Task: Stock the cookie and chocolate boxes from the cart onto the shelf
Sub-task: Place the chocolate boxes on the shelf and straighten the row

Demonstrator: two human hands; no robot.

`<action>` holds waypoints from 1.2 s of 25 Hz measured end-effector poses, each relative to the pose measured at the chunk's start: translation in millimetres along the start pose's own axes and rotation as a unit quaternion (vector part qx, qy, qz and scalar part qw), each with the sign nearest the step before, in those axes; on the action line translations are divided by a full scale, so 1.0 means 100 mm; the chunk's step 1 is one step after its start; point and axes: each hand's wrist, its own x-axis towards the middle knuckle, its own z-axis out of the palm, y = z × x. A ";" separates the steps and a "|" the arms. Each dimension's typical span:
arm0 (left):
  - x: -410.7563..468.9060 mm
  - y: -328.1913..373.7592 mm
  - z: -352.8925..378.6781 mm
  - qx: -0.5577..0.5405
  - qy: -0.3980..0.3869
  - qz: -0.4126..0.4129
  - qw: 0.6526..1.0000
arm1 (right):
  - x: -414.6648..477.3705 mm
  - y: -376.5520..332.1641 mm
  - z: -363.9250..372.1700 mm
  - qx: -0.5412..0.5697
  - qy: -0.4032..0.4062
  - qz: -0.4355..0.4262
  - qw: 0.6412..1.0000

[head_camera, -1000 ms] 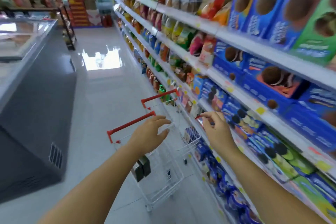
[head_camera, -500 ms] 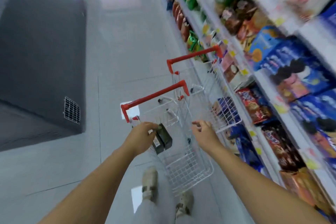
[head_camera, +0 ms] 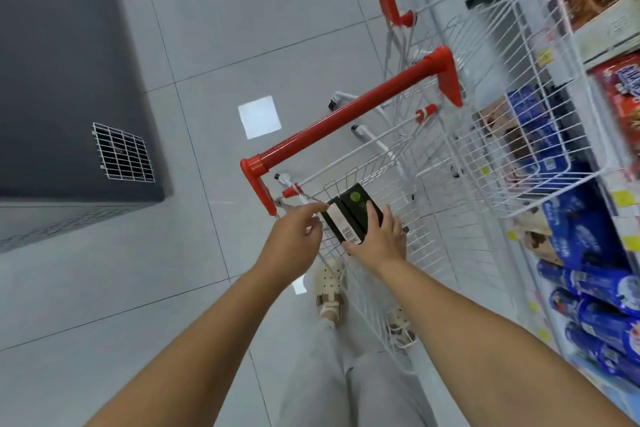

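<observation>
Two dark boxes (head_camera: 351, 215), one with a green round mark and one with a white barcode label, stand side by side at the near end of the white wire cart (head_camera: 433, 246). My right hand (head_camera: 379, 239) wraps around them from the right, fingers on the top box. My left hand (head_camera: 294, 236) is at their left edge, index finger stretched out and touching the labelled box. The cart has two red handles (head_camera: 343, 121). The shelf (head_camera: 599, 211) with blue cookie boxes and brown chocolate boxes runs along the right.
A dark grey freezer cabinet (head_camera: 69, 80) with a vent grille stands on the left across the tiled aisle floor (head_camera: 263, 45). My legs and light shoes (head_camera: 329, 291) are below the cart's near end. Yellow price tags line the shelf edges.
The view has tipped down from the aisle onto the cart. My right hand has come off the shelf and onto the dark boxes; my left hand has stayed at the boxes.
</observation>
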 end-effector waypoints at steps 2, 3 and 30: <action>0.05 -0.07 0.07 -0.025 0.002 -0.002 1.000 | 0.15 -0.01 0.17 -0.037 0.019 0.004 0.999; 0.07 -0.08 0.09 -0.029 0.002 0.001 1.000 | 0.21 -0.03 0.24 -0.056 0.029 0.008 0.998; -2.60 3.25 0.63 -0.019 -0.539 0.238 0.808 | -5.02 2.48 -2.40 0.642 0.240 -0.089 0.723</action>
